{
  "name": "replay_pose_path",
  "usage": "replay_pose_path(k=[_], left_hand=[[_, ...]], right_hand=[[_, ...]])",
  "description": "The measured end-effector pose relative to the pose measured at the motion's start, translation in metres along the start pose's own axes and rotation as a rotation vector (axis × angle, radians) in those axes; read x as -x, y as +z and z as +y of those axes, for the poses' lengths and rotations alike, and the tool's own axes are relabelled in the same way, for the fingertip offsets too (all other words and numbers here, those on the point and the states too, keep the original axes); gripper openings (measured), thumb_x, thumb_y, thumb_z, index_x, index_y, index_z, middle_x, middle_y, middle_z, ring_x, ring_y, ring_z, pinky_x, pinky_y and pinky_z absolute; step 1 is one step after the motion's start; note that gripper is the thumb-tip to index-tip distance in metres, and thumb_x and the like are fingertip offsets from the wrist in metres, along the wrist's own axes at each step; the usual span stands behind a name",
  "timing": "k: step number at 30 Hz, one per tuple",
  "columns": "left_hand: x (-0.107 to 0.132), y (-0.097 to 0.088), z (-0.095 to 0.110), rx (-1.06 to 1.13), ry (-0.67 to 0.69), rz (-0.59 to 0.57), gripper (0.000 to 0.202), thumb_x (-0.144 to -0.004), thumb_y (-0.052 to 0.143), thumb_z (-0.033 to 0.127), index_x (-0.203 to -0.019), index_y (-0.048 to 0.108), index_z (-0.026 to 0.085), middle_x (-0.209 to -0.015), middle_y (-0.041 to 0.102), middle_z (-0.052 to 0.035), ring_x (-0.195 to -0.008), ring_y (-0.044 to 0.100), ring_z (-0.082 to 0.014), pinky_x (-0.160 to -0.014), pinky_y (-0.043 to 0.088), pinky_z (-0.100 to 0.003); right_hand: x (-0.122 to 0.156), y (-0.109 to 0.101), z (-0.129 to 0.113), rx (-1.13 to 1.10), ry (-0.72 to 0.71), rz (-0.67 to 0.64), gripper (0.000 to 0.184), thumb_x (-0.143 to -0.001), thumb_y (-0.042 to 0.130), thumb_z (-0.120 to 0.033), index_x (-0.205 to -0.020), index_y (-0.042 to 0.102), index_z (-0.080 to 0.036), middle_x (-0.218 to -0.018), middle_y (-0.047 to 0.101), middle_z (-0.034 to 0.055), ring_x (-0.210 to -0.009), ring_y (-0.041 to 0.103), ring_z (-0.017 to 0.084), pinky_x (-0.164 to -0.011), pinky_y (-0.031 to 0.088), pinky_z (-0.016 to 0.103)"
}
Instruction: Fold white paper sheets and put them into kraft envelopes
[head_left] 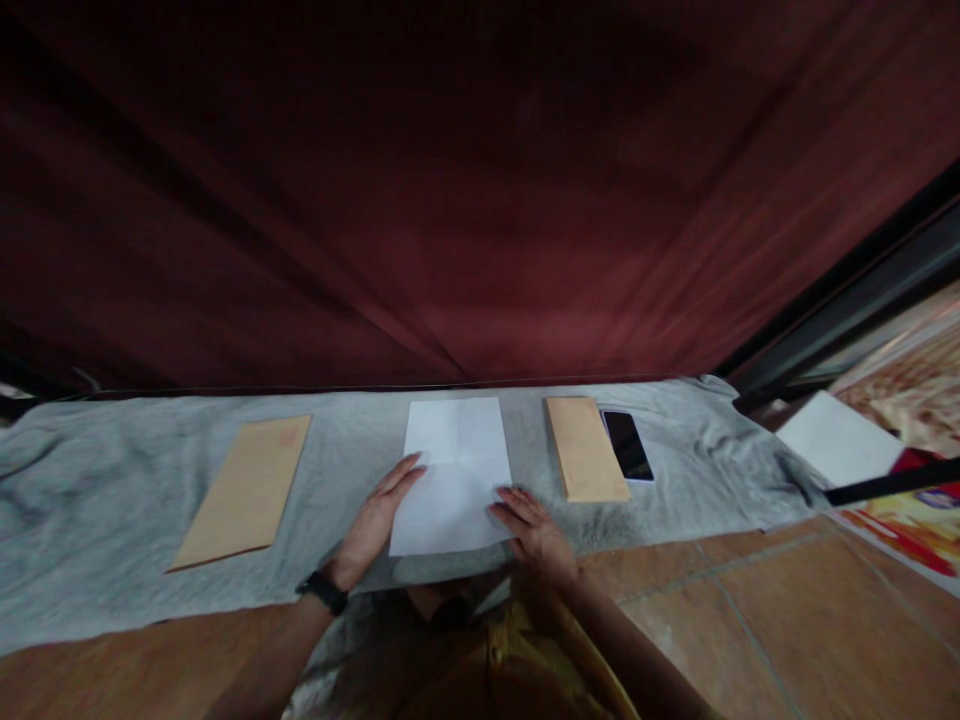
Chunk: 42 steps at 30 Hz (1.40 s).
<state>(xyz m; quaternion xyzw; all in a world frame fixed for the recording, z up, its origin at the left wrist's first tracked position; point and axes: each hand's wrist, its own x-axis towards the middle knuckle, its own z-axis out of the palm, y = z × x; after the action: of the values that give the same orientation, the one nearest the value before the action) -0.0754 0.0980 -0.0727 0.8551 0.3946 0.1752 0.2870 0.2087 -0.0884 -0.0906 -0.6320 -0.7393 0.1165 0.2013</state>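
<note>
A white sheet of paper (454,470) with fold creases lies flat on a grey cloth (112,480) in front of me. My left hand (379,515) rests open on the sheet's left edge, fingers stretched out; a black watch sits on that wrist. My right hand (531,525) lies open on the sheet's lower right corner, fingers flat. A brown envelope (244,490) lies to the left of the sheet. Another brown envelope (585,448) lies to its right.
A black phone (627,445) lies next to the right envelope. A dark red curtain (450,200) hangs behind the cloth. Brown tiled floor (750,620) spreads at the right. A white sheet (836,440) and a colourful mat (907,520) lie at the far right.
</note>
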Motion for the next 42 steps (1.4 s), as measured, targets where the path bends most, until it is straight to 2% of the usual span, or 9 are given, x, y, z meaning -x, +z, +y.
replay_pose_path(k=[4,7,12,15,19,24,32,38,42], left_hand=[[0.009,-0.015,-0.016,-0.100,0.081,0.066,0.059,-0.087,0.035,0.007,-0.138,0.061,0.023,-0.157,0.050,-0.0044,-0.145,0.046,-0.0206,-0.124,0.034,-0.045],[-0.004,-0.014,0.000,-0.151,0.116,0.181,0.052,-0.096,0.035,0.016,-0.143,0.057,0.022,-0.159,0.047,-0.0069,-0.147,0.043,-0.0229,-0.124,0.035,-0.047],[-0.058,0.043,0.066,-0.256,0.355,-0.036,0.050,-0.102,0.043,0.038,-0.150,0.049,0.025,-0.165,0.036,-0.0071,-0.155,0.027,-0.0266,-0.125,0.030,-0.051],[-0.087,0.082,0.086,-0.362,0.387,-0.114,0.052,-0.102,0.045,0.040,-0.151,0.049,0.024,-0.165,0.037,-0.0107,-0.155,0.027,-0.0302,-0.124,0.027,-0.056],[-0.110,0.095,0.081,-0.412,0.385,-0.134,0.054,-0.103,0.041,0.043,-0.152,0.046,0.022,-0.163,0.040,-0.0117,-0.153,0.031,-0.0283,-0.126,0.025,-0.053],[-0.118,0.067,0.050,-0.406,0.302,-0.069,0.055,-0.103,0.037,0.044,-0.152,0.048,0.021,-0.162,0.042,-0.0105,-0.152,0.033,-0.0277,-0.126,0.025,-0.049],[-0.067,0.030,0.004,-0.394,0.121,0.027,0.056,-0.103,0.035,0.044,-0.151,0.048,0.018,-0.161,0.042,-0.0138,-0.153,0.032,-0.0290,-0.125,0.025,-0.051],[0.019,0.025,0.023,-0.399,0.269,-0.148,0.063,-0.100,0.046,0.054,-0.156,0.039,0.026,-0.165,0.035,-0.0106,-0.154,0.028,-0.0298,-0.125,0.021,-0.056],[0.050,0.019,0.039,-0.395,0.373,-0.232,0.076,-0.095,0.059,0.053,-0.161,0.027,0.032,-0.167,0.032,-0.0077,-0.154,0.029,-0.0293,-0.126,0.020,-0.056]], right_hand=[[-0.002,-0.003,-0.001,-0.013,0.017,-0.035,0.063,-0.083,0.060,-0.010,-0.145,0.056,-0.024,-0.161,0.043,0.0075,-0.149,0.039,0.024,-0.126,0.030,0.046],[-0.003,-0.004,-0.001,-0.018,0.004,-0.055,0.062,-0.085,0.060,-0.013,-0.146,0.055,-0.024,-0.161,0.043,0.0069,-0.149,0.039,0.023,-0.127,0.028,0.046],[-0.003,-0.007,-0.002,-0.031,-0.006,-0.048,0.056,-0.090,0.060,-0.020,-0.145,0.056,-0.023,-0.159,0.045,0.0079,-0.147,0.041,0.024,-0.127,0.027,0.047],[-0.003,-0.008,-0.003,-0.028,-0.014,-0.032,0.053,-0.091,0.061,-0.024,-0.144,0.058,-0.024,-0.157,0.049,0.0079,-0.144,0.045,0.024,-0.126,0.029,0.047],[-0.003,-0.009,-0.004,-0.034,-0.009,-0.026,0.052,-0.092,0.061,-0.028,-0.144,0.057,-0.026,-0.158,0.047,0.0071,-0.145,0.045,0.024,-0.126,0.029,0.047],[-0.003,-0.011,-0.005,-0.073,-0.009,-0.047,0.051,-0.094,0.058,-0.029,-0.146,0.056,-0.025,-0.159,0.046,0.0083,-0.146,0.042,0.026,-0.126,0.028,0.049],[-0.002,-0.010,-0.005,-0.100,0.010,-0.044,0.053,-0.093,0.060,-0.027,-0.145,0.057,-0.025,-0.159,0.046,0.0077,-0.147,0.041,0.025,-0.127,0.026,0.048],[0.000,-0.010,-0.002,-0.121,-0.032,-0.027,0.053,-0.090,0.060,-0.018,-0.141,0.061,-0.030,-0.156,0.051,0.0034,-0.144,0.046,0.022,-0.126,0.028,0.047],[0.000,-0.011,0.001,-0.156,-0.064,-0.030,0.051,-0.093,0.057,-0.018,-0.142,0.059,-0.032,-0.151,0.056,0.0015,-0.140,0.050,0.019,-0.126,0.028,0.046]])
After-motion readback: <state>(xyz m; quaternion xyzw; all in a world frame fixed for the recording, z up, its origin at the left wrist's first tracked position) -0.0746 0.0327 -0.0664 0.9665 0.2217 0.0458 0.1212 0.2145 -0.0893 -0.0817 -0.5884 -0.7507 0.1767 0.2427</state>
